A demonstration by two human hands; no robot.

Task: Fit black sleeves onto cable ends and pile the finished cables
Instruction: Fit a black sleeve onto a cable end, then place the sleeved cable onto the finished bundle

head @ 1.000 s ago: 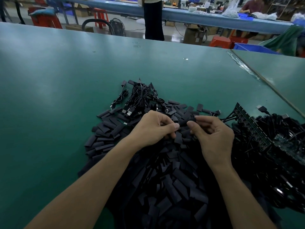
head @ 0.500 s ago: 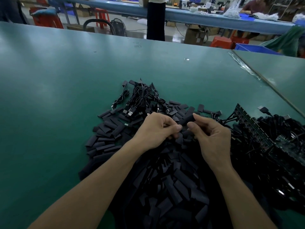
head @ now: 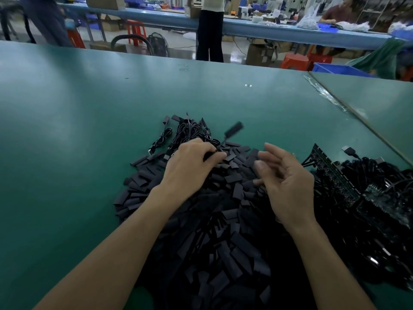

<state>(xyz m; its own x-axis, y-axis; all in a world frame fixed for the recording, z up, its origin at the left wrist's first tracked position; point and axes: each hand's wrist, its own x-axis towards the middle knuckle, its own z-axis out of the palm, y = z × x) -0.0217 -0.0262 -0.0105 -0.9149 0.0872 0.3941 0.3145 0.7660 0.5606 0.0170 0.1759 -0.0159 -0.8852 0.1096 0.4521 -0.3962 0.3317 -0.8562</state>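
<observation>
Step, likely: piling. Your left hand [head: 192, 163] grips a sleeved cable [head: 233, 130] beyond the sleeve heap [head: 223, 231]; right hand [head: 288, 177] slack, empty. Next: drop onto finished pile [head: 192, 133].

Black sleeves [head: 223, 253] heaped, cables [head: 190, 133] piled behind

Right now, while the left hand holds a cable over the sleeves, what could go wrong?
1. The cable that the left hand grips is blurred in the air at its sleeved end: a loose sleeve may slip off.
2. The finished cables border the loose sleeves: the cable may land among them and get mixed.
</observation>
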